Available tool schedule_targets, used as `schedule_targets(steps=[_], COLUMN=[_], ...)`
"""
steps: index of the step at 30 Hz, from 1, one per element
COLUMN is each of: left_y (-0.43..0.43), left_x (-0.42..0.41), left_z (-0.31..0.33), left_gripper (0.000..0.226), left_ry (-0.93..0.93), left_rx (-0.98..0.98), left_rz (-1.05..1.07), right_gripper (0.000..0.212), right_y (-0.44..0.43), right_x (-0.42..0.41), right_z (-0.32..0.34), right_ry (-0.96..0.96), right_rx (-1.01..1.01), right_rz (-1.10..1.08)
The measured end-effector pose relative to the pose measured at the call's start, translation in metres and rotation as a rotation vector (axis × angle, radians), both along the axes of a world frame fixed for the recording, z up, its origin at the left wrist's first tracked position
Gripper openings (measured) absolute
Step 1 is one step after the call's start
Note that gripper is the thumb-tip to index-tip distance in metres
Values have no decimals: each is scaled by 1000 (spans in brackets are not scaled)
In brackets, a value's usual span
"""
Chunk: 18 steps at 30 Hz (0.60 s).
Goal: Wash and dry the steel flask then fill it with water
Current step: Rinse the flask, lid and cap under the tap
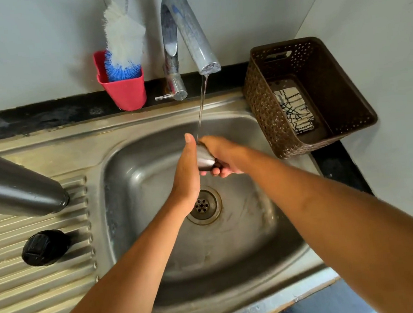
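I see the steel flask (19,189) as a long grey cylinder running in from the left edge of the frame. Its black cap (45,247) sits at lower left. Its small steel cup (205,159) is at centre, tilted under the thin stream of water (202,106).

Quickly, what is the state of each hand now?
Left hand: open, straight fingers against the steel cup.
Right hand: holds the steel cup.

Brown perforated basket (267,115) at right, red holder (123,93) further left, black counter strip (45,116) along the pale wall (26,47)
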<state>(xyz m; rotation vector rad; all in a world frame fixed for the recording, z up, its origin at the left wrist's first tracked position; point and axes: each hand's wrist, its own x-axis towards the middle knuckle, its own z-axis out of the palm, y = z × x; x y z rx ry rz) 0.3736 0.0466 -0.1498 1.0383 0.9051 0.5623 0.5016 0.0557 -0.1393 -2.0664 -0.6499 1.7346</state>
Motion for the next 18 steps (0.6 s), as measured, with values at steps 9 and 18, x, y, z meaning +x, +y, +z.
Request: schedule_targets(steps=[9,18], left_y=[25,22], left_x=[-8,-7], left_z=[-4,-4], left_gripper=[104,116], left_ry=[-103,-80], left_rx=[-341,-444], left_rz=[35,130], right_gripper=[35,34], right_y=[-14,-56], right_x=[-10,-26], right_z=[-3,-19], right_ry=[-787,-784], right_rx=[569,687], right_rz=[506,525])
